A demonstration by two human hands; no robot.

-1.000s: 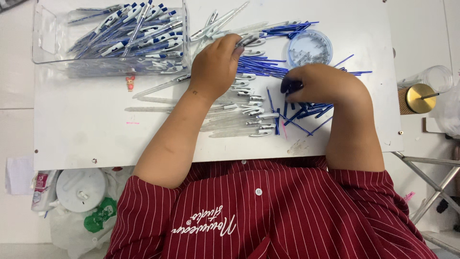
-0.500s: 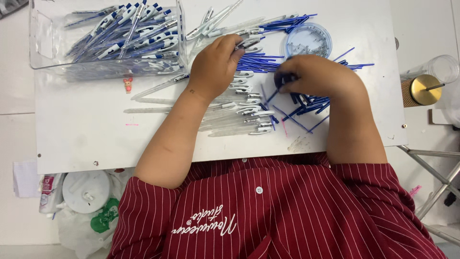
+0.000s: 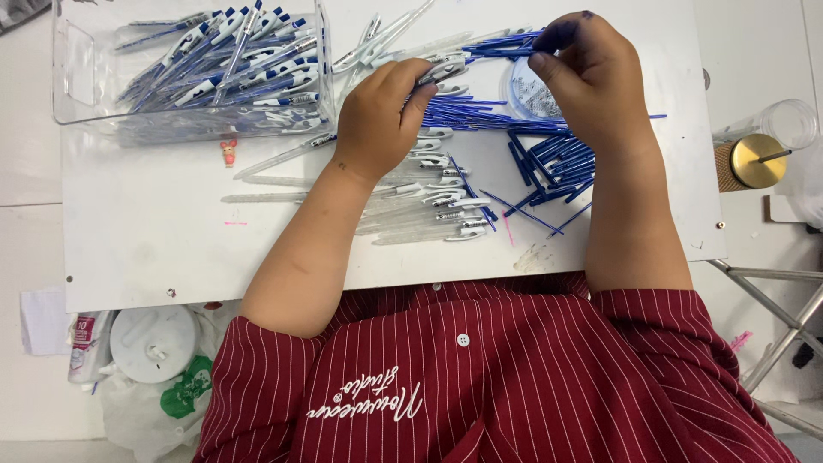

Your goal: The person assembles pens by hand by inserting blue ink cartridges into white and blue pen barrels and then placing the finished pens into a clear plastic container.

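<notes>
My left hand (image 3: 383, 116) is closed on a clear pen barrel (image 3: 441, 70) above the white table (image 3: 154, 249). To its right, my right hand (image 3: 591, 73) pinches a thin blue refill (image 3: 501, 50) whose tip points toward the barrel. A row of clear pen barrels with clips (image 3: 429, 206) lies just below my left wrist. Loose blue refills (image 3: 557, 167) lie scattered under my right wrist. A small round clear dish (image 3: 527, 99) with tiny parts sits between the hands, partly hidden by my right hand.
A clear plastic bin (image 3: 193, 73) holding several finished blue-and-white pens stands at the table's back left. A small pink figure (image 3: 228, 152) lies in front of it. A jar with a gold lid (image 3: 759, 159) stands off the right edge. Bags and a white lid (image 3: 154, 343) lie on the floor.
My right hand lifted from the refill pile and moved up toward the dish with a refill. My left hand has closed on a barrel and turned it toward the right hand.
</notes>
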